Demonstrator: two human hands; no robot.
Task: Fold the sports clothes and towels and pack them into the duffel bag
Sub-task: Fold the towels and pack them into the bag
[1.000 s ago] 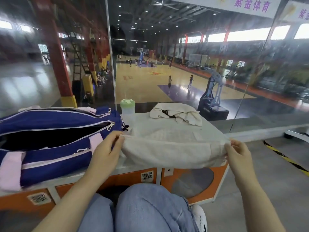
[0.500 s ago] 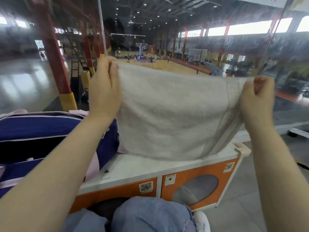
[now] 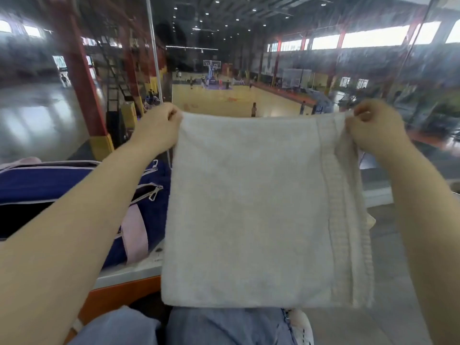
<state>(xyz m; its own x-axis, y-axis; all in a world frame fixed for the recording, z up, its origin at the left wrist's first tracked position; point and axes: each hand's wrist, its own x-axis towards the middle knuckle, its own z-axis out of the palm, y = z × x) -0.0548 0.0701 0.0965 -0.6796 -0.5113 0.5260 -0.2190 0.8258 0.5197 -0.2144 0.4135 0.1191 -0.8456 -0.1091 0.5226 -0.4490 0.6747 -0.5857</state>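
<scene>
A pale grey towel (image 3: 249, 207) hangs in the air in front of me, doubled over, with its ribbed band down the right side. My left hand (image 3: 159, 127) pinches its top left corner and my right hand (image 3: 373, 128) pinches its top right corner. The navy duffel bag (image 3: 139, 185) with pink straps lies on the left, its zip open and its dark inside showing behind my left forearm. The towel hides most of the counter and whatever lies on it.
The white counter top (image 3: 139, 270) with an orange front carries the bag. A glass wall behind it overlooks a basketball court. My knees in blue jeans (image 3: 199, 327) are just below the towel's lower edge.
Both hands lifted the towel off the counter and raised it. It now hangs full length, closer to me, covering the counter, bottle and other cloth seen earlier.
</scene>
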